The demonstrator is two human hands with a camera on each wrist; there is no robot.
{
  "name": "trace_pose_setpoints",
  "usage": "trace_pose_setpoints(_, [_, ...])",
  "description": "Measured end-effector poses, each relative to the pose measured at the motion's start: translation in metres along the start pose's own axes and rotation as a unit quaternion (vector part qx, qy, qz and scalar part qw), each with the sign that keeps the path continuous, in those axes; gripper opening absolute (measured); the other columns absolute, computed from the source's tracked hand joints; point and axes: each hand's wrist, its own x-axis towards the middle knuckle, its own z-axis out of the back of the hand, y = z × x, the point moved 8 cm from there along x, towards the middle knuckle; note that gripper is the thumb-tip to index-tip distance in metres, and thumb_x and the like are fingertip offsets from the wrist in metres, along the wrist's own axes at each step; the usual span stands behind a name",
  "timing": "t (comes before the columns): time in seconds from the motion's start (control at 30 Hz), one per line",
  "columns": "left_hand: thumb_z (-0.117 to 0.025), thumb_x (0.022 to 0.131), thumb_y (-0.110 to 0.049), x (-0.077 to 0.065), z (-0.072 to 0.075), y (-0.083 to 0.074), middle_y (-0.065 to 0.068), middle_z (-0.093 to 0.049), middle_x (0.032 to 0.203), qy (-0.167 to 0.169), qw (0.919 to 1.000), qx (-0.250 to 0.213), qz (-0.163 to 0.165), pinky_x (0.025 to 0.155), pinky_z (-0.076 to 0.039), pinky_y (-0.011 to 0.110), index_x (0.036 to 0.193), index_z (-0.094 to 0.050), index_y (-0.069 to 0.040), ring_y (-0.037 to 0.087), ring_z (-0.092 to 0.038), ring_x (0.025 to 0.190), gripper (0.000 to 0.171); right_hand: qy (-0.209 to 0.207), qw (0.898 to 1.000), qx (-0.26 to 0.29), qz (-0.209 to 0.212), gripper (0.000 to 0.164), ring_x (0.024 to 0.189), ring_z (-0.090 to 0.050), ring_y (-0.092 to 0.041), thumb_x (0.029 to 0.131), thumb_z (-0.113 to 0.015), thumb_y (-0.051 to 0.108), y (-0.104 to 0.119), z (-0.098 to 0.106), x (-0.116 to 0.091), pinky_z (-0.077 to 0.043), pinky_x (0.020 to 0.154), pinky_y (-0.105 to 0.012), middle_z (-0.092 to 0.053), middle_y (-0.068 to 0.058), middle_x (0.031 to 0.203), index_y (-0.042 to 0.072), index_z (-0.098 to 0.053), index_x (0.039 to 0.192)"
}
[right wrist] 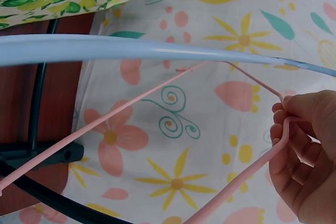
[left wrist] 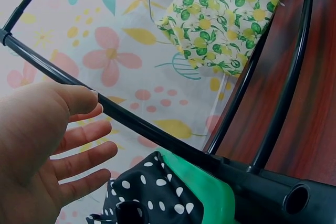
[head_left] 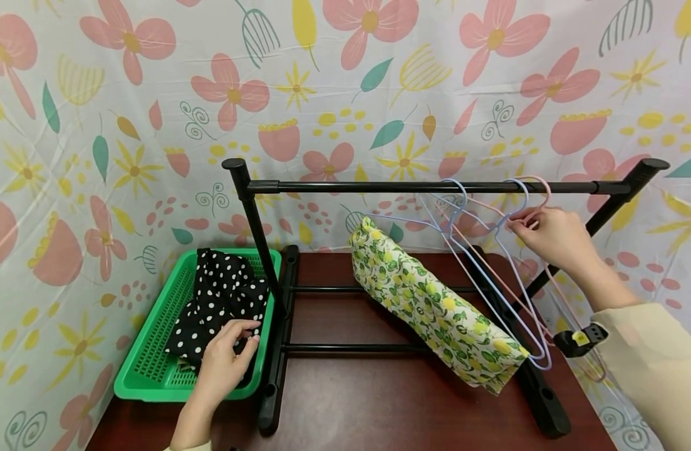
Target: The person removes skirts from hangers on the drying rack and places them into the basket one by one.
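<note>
At the rack's right end, my right hand [head_left: 554, 237] pinches a pink hanger [right wrist: 236, 184] near its neck, just below the black rail [head_left: 345, 186]. Two blue hangers [head_left: 511, 238] hang on the rail to its left. Over one of them drapes a lemon-print cloth [head_left: 430, 300], which slopes down to the right. My left hand [head_left: 223, 360] hovers by the green basket [head_left: 153, 326], fingers loosely bent and holding nothing in the left wrist view. Inside the basket lies a black cloth with white dots [head_left: 221, 300], partly hidden behind that hand.
The rack's left post [head_left: 257, 241] rises right beside the basket. Its feet and two lower bars [head_left: 356, 348] stand on the dark red table [head_left: 379, 407]. A flower-print curtain [head_left: 334, 94] hangs behind everything. A black strap device [head_left: 581, 340] sits at the right wrist.
</note>
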Motion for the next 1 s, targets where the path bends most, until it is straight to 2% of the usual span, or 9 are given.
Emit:
trace_pose_setpoints(0.1, [-0.068, 0.082, -0.008, -0.001, -0.002, 0.001, -0.007, -0.059, 0.091, 0.005, 0.9999, -0.008, 0.008, 0.049, -0.042, 0.020, 0.102, -0.065, -0.016, 0.015, -0.056, 0.079, 0.022, 0.010, 1.000, -0.003, 0.004, 0.031, 0.035, -0.035, -0.015, 0.089, -0.060, 0.027, -0.001, -0.004, 0.000, -0.024, 0.034, -0.028, -0.067, -0.020, 0.081, 0.002, -0.071, 0.075])
trace_pose_setpoints(0.27, [-0.068, 0.083, -0.009, -0.002, -0.005, 0.002, -0.007, -0.059, 0.092, 0.016, 0.9994, -0.016, 0.025, 0.047, -0.040, 0.019, 0.103, -0.064, -0.019, 0.012, -0.055, 0.079, 0.023, 0.017, 1.000, -0.005, 0.004, 0.032, 0.034, -0.035, -0.017, 0.090, -0.059, 0.027, -0.003, -0.007, 0.000, -0.024, 0.034, -0.028, -0.066, -0.018, 0.073, -0.001, -0.072, 0.080])
trace_pose_setpoints(0.53, [-0.068, 0.082, -0.010, -0.003, -0.006, 0.001, -0.007, -0.061, 0.094, 0.017, 0.9994, 0.000, 0.029, 0.051, -0.039, 0.020, 0.103, -0.065, -0.020, 0.012, -0.056, 0.079, 0.023, 0.013, 1.000, 0.007, 0.006, 0.026, 0.035, -0.040, -0.015, 0.088, -0.060, 0.022, -0.001, -0.008, 0.002, -0.027, 0.035, -0.029, -0.067, -0.019, 0.074, -0.002, -0.072, 0.083])
trace_pose_setpoints(0.87, [-0.069, 0.082, -0.010, -0.008, -0.007, 0.002, -0.003, -0.062, 0.098, 0.013, 0.9992, 0.007, 0.038, 0.057, -0.045, 0.025, 0.103, -0.064, -0.022, 0.011, -0.058, 0.084, 0.025, 0.049, 0.998, 0.020, -0.021, 0.031, 0.040, -0.048, -0.016, 0.090, -0.056, 0.024, -0.002, -0.012, 0.003, -0.033, 0.038, -0.031, -0.067, -0.018, 0.074, -0.005, -0.069, 0.089])
trace_pose_setpoints(1.0, [-0.068, 0.083, -0.012, -0.009, -0.009, 0.003, -0.006, -0.062, 0.099, 0.020, 0.9986, 0.006, 0.049, 0.059, -0.046, 0.026, 0.104, -0.064, -0.022, 0.009, -0.057, 0.086, 0.023, 0.057, 0.998, 0.022, -0.030, 0.031, 0.040, -0.046, -0.017, 0.090, -0.055, 0.025, -0.003, -0.013, 0.004, -0.033, 0.039, -0.031, -0.065, -0.012, 0.067, -0.004, -0.068, 0.088])
